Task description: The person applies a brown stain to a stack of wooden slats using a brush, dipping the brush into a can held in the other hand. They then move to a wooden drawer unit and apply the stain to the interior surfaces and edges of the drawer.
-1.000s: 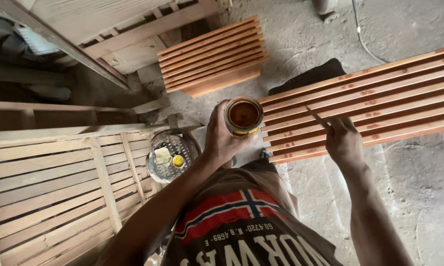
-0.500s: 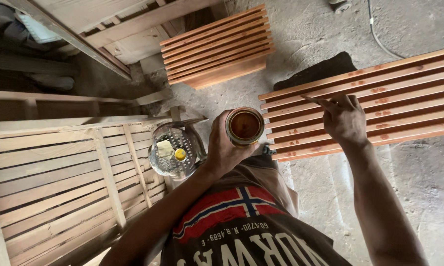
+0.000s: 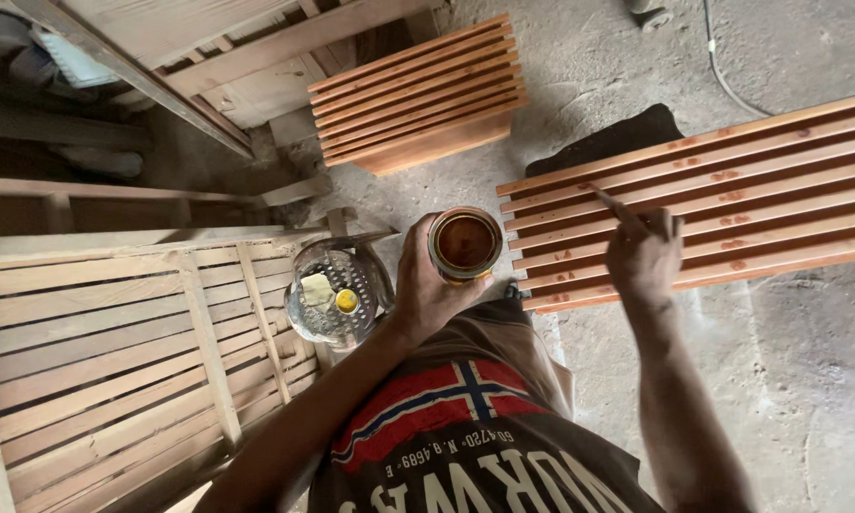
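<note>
Reddish-brown stain fills the tin [image 3: 464, 244], wrapped in the left hand [image 3: 427, 290] fingers. Right hand [image 3: 643, 258] fingers pinch a thin brush [image 3: 606, 199] on the slatted panel [image 3: 731, 204] just beyond them. Tilting the open tin could spill stain.

Both bare forearms rise from the lower edge toward twelve o'clock. The left hand [image 3: 427, 285] sits near centre, wrist bent, fingers curled in a closed grip, thumb wrapped at three o'clock. The right hand [image 3: 644, 255] lies at three o'clock, palm down, fingers pinched together, pointing toward eleven o'clock.
</note>
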